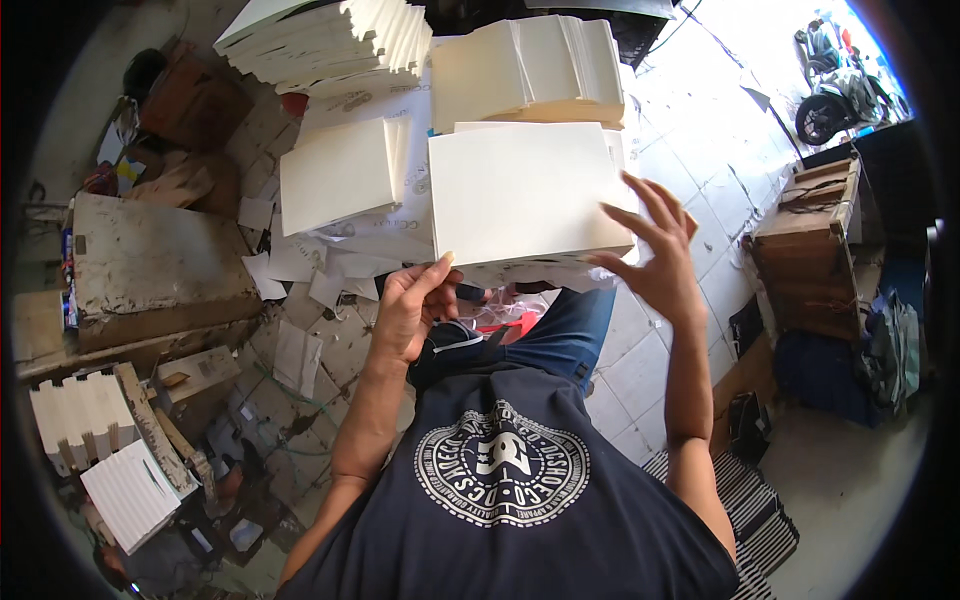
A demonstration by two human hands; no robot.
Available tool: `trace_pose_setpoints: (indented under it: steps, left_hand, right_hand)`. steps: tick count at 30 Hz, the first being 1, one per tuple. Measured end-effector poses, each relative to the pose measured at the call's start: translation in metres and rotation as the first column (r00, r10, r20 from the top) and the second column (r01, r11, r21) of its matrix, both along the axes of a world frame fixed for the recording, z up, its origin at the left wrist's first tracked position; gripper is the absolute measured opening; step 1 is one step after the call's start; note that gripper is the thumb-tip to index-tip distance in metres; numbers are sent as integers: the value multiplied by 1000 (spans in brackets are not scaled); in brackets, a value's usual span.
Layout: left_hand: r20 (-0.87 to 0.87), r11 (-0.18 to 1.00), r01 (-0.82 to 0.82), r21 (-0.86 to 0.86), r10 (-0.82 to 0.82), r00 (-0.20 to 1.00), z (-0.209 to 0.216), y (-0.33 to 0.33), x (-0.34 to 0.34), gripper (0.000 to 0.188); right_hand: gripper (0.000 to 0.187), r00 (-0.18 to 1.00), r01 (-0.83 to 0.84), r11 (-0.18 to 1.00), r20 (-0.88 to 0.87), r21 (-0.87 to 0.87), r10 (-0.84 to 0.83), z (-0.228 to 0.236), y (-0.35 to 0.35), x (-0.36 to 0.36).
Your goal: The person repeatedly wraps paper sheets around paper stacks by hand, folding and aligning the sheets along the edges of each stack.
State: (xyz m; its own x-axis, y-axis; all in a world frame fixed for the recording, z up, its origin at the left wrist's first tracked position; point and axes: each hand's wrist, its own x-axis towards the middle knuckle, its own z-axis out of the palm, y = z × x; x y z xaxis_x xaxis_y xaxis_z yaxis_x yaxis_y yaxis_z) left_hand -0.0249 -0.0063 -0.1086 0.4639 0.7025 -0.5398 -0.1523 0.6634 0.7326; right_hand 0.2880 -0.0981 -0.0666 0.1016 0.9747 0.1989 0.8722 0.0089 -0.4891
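Note:
In front of me lies a stack of cream paper sheets [530, 190], its top face broad and plain. My left hand [420, 305] is closed at the near left corner of this stack, thumb on top and the other fingers curled below the edge. At the right edge is my right hand [655, 240], its fingers spread and nothing held in them. Just left of the stack sits a smaller pile of cream sheets [340, 175]. Behind it stands a thick block of cream sheets [525, 70].
A tall, uneven paper stack [320, 45] rises at the far left. White printed wrapping [390, 235] lies under the piles. To the left stands a worn box [150, 265]; to the right, a wooden crate [805, 240]. A motorcycle [835, 85] is parked at the far right.

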Motion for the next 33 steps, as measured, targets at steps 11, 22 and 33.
trace_pose_setpoints:
  steps: [11, 22, 33]
  left_hand:
    - [63, 982, -171, 82, 166, 984, -2, -1, 5, 19]
    - [-640, 653, 285, 702, 402, 655, 47, 16, -23, 33]
    - [-488, -263, 502, 824, 122, 864, 120, 3, -66, 40]
  right_hand:
    - [62, 866, -126, 981, 499, 147, 36, -44, 3, -129]
    - [31, 934, -216, 905, 349, 366, 82, -14, -6, -19]
    - [33, 930, -337, 886, 258, 319, 261, 136, -36, -104]
